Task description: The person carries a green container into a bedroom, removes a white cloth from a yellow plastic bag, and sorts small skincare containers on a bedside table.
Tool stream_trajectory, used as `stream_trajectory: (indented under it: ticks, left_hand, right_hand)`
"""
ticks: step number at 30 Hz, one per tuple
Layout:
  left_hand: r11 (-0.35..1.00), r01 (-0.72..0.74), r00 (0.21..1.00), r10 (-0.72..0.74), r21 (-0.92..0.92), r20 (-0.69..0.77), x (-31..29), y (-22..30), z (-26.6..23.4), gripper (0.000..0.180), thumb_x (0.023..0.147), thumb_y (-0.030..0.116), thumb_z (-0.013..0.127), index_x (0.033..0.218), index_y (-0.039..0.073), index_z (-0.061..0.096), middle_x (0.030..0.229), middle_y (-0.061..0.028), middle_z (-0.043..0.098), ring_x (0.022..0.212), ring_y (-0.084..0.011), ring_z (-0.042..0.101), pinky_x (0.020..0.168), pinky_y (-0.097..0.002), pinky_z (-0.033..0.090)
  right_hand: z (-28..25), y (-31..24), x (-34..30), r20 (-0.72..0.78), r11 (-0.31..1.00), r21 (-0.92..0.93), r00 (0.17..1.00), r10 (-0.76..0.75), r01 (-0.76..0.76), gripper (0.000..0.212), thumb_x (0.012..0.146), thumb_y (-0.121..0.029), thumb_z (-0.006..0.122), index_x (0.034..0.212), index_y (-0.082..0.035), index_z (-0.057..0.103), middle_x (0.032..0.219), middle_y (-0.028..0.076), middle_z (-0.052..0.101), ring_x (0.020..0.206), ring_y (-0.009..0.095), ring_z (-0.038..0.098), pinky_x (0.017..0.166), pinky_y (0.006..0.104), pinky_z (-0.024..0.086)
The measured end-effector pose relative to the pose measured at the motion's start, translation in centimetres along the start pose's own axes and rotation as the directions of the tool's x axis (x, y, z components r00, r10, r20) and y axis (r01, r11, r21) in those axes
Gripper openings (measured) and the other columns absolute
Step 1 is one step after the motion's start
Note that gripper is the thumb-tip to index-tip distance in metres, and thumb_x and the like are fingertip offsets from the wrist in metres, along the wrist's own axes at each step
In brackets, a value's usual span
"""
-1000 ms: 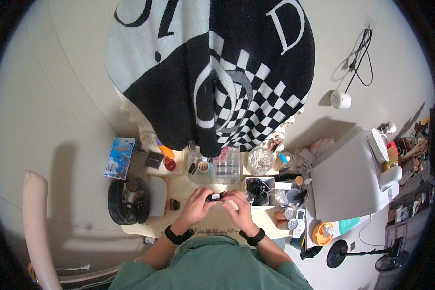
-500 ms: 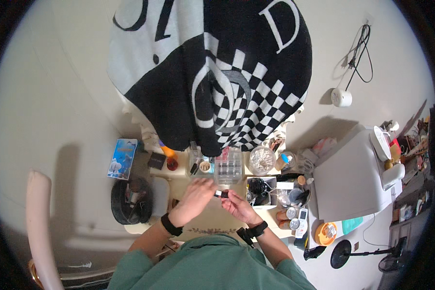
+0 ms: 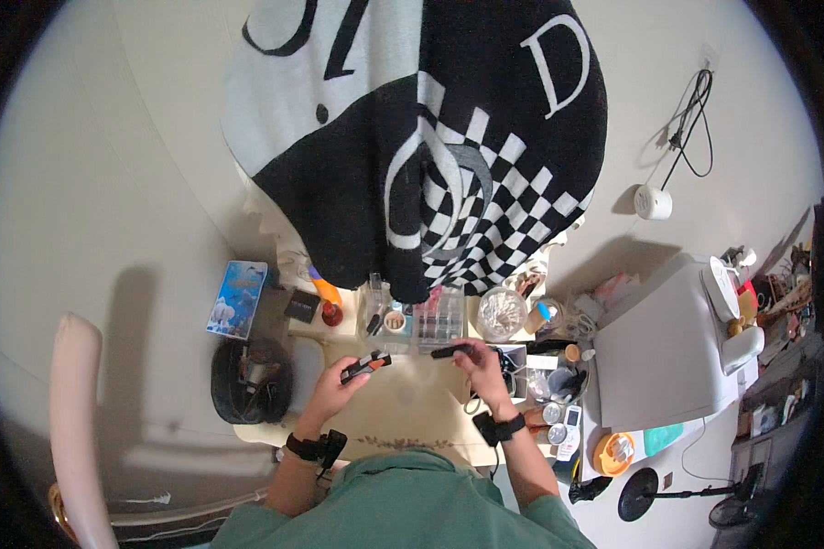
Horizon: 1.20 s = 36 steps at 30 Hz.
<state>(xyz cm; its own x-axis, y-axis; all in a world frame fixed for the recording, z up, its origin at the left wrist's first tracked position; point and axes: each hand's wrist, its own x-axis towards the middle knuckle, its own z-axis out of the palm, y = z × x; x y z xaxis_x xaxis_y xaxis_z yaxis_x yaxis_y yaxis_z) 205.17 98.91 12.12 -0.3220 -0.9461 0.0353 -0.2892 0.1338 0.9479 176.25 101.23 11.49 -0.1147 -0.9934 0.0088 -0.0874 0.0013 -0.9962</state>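
My left hand (image 3: 330,393) is closed around a small black object with orange and white patches (image 3: 366,366), whose exact kind I cannot make out. It sticks out past the fingers, over the cream tabletop (image 3: 403,403). Between the fingers of my right hand (image 3: 487,375), a short slim black stick (image 3: 445,351) points to the left. The two hands are apart. Just beyond them stands a clear compartment organizer (image 3: 438,331) holding small items. Beside its left part is a small round cup (image 3: 394,321).
A white box of black cables (image 3: 515,355) sits by my right hand. A tub of cotton swabs (image 3: 501,314) stands behind it. To the left are a dark box (image 3: 302,306), a red-capped bottle (image 3: 331,314) and a black round basket (image 3: 247,384). A black-and-white towel (image 3: 357,165) hangs ahead.
My hands were close together near the organizer's front. They have since moved apart, the left toward me and the right to the right, each with a dark object. The view has shifted slightly.
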Motion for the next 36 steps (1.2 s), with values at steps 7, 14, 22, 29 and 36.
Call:
stream_trajectory:
  ticks: [7, 14, 22, 29, 36]
  left_hand:
    - [0.998, -0.051, 0.998, 0.049, -0.048, -0.048, -0.7, -0.8, -1.0, 0.024, 0.080, 0.017, 0.064, 0.094, 0.000, 0.055, 0.068, -0.0002, 0.048, 0.060, -0.0073, 0.042, 0.054, -0.0228, 0.036]
    - [0.996, 0.064, 0.990, -0.072, -0.067, -0.123, -2.1, -1.4, -1.3, 0.022, 0.079, 0.016, 0.065, 0.092, 0.000, 0.056, 0.066, -0.0011, 0.049, 0.059, -0.0086, 0.044, 0.053, -0.0235, 0.037]
    - [0.985, 0.130, 0.990, -0.122, 0.114, -0.077, -3.2, -1.3, -0.5, 0.027, 0.078, 0.017, 0.068, 0.097, 0.002, 0.059, 0.073, -0.0032, 0.055, 0.066, -0.0105, 0.050, 0.060, -0.0250, 0.041]
    - [0.993, 0.119, 0.985, -0.115, -0.026, 0.127, -2.8, -0.8, 1.5, 0.020, 0.085, 0.014, 0.060, 0.100, 0.001, 0.060, 0.082, -0.0069, 0.061, 0.075, -0.0112, 0.054, 0.068, -0.0255, 0.043]
    - [0.998, 0.065, 0.859, -0.057, 0.002, 0.508, -0.8, -0.1, 5.5, 0.026, 0.091, 0.020, 0.051, 0.094, -0.003, 0.062, 0.076, -0.0060, 0.063, 0.070, -0.0118, 0.055, 0.065, -0.0267, 0.045]
  right_hand:
    - [-0.6, -1.6, 7.0, -0.149, 0.806, -0.543, 0.917, -0.371, 0.238, 0.024, 0.077, -0.005, 0.065, 0.099, 0.000, 0.057, 0.072, 0.010, 0.059, 0.062, 0.016, 0.056, 0.060, 0.0279, 0.046]
    - [-0.6, 1.3, 10.8, -0.016, 0.626, -0.722, 0.898, -0.441, 0.295, 0.027, 0.075, -0.006, 0.064, 0.100, -0.002, 0.057, 0.082, 0.018, 0.061, 0.069, 0.030, 0.060, 0.062, 0.0360, 0.048]
    - [0.3, 1.8, 11.6, 0.013, 0.494, -0.858, 0.968, -0.249, 0.139, 0.027, 0.075, -0.010, 0.063, 0.100, -0.003, 0.056, 0.091, 0.020, 0.059, 0.082, 0.036, 0.058, 0.070, 0.0424, 0.047]
    - [0.1, 0.1, 7.7, -0.062, 0.544, -0.802, 0.870, -0.489, 0.248, 0.031, 0.076, -0.011, 0.063, 0.104, -0.003, 0.052, 0.094, 0.015, 0.058, 0.079, 0.031, 0.057, 0.069, 0.0367, 0.048]
    - [3.6, -3.5, -5.9, 0.409, 0.984, -0.156, 0.912, -0.013, 0.084, 0.027, 0.082, -0.015, 0.063, 0.105, -0.002, 0.055, 0.092, 0.011, 0.059, 0.082, 0.015, 0.056, 0.068, 0.0296, 0.046]
